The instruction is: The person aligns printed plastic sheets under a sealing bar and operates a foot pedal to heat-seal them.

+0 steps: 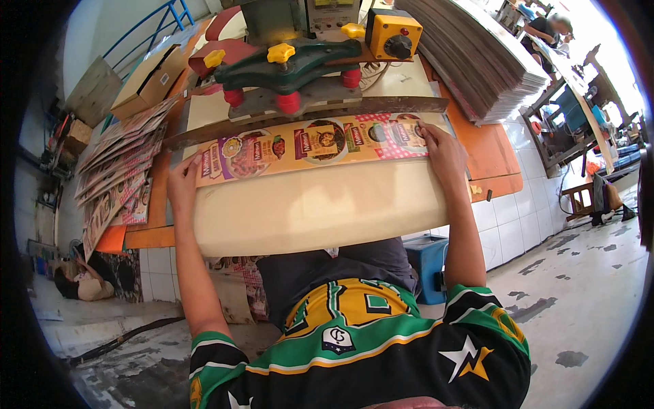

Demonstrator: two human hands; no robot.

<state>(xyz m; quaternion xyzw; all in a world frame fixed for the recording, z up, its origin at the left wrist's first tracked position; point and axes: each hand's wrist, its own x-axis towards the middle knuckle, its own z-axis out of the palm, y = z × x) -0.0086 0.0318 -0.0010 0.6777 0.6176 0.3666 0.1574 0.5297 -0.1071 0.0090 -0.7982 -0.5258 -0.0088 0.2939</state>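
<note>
Between left hand (182, 180) and right hand (444, 153), a smooth cream board (320, 208) past the orange wooden table's (492, 157) front edge left passage to the orange printed strip (285, 144). Behind, a dark metal bar (402, 104) and green metal frame (272, 73) barred the way; room under the frame seemed scant. Tall stacked grey sheets (477, 61) crowded the right edge, fanned printed sheets (122, 158) the left.

Printed strip (313, 142) partly hidden by hands (445, 150), sheet stack (477, 58) cropped above

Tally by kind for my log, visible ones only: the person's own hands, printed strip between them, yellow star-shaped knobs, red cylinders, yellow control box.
Own hands: 2
Printed strip: 1
Yellow knobs: 3
Red cylinders: 3
Yellow control box: 1
Total: 10
</note>
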